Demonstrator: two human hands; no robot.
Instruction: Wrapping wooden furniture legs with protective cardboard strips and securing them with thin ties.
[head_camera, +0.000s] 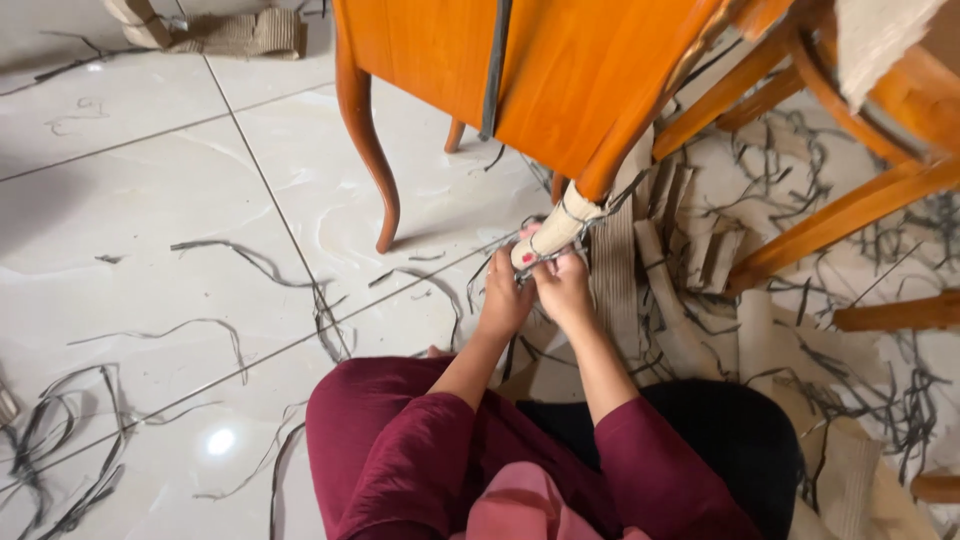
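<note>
Two hands meet at the foot of an orange wooden chair (560, 70), seen from the head camera looking straight down. The left hand (505, 297) is curled shut, fingers pinching at the grey straps just above it. The right hand (565, 288) sits touching it on the right, also closed, gripping the lower end of the wrapped chair leg (555, 228). That leg rises up and to the right from both hands, bound in pale cardboard with thin grey strapping (572, 212) crossing it, a small red spot near its tip. Whether the left fingers hold the strap itself or only press on the wrapping, I cannot tell.

Just right of the right hand, strips of corrugated cardboard (690, 245) lie in a loose heap, with more grey strap offcuts tangled over them. Further right and up, other orange wooden rails (850, 210) slant across. To the left of the left hand, another curved chair leg (375, 170) stands on the white tiled floor (150, 200), and loose grey straps (250, 260) are scattered well apart. Below the hands, maroon sleeves (640, 440) and maroon-clad knees fill the bottom of the view.
</note>
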